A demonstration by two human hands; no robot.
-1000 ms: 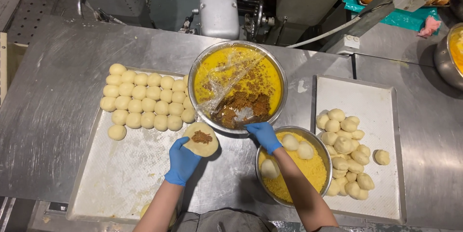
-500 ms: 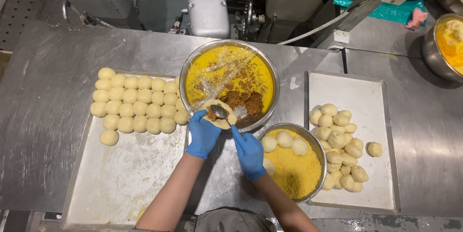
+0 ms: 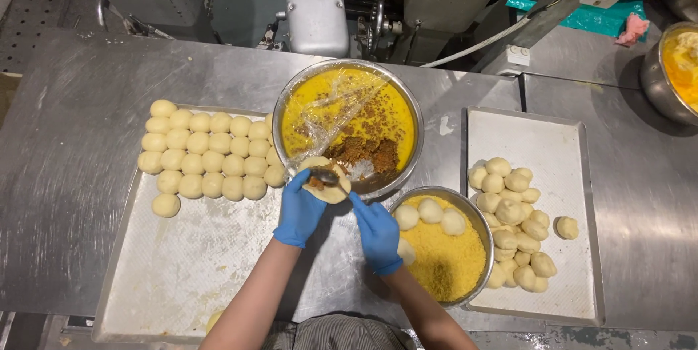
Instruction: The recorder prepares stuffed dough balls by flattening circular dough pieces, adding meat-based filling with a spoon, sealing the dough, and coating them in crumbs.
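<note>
My left hand (image 3: 299, 210), in a blue glove, cups a flattened piece of dough (image 3: 324, 179) with brown filling on it, right at the near rim of the big steel bowl (image 3: 285, 106). That bowl holds brown filling (image 3: 362, 152) under loose plastic wrap. My right hand (image 3: 376, 232), also gloved in blue, holds a thin spoon (image 3: 329, 176) whose tip rests on the dough. Just to the right of my right hand a smaller steel bowl (image 3: 476, 223) holds yellow crumbs with three dough balls on top.
A left tray (image 3: 182, 270) carries rows of smooth dough balls (image 3: 207, 159). A right tray (image 3: 531, 132) holds several shaped balls (image 3: 512, 212). Behind the steel table stand a mixer (image 3: 316, 8) and machinery. Another steel bowl with yellow contents (image 3: 672, 66) sits far right.
A second ago my left hand held the dough low over the left tray and my right hand was at the bowl. Both hands rose and met at the bowl's near rim.
</note>
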